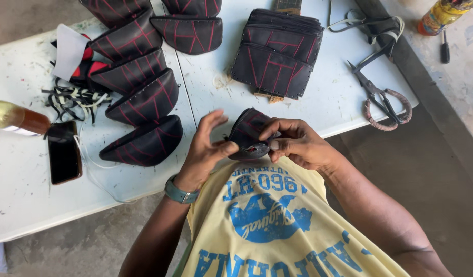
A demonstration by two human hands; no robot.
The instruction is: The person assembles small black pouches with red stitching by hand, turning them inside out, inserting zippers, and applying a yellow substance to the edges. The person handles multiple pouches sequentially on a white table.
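From the head view, the left hand (205, 149) pinched the black red-stitched piece (247, 131) with its upper fingers spread, just off the white table's (323, 110) near edge; the right hand (298, 143) gripped its other side; scissors (380, 97) lay well apart.

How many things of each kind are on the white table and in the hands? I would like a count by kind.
Curved black pieces with red stitching on the table: 7
Same kind of piece held by left hand and right hand, piece: 1
Stack of flat black panels: 1
Scissors: 1
Phone: 1
Bottles: 2
Total: 13
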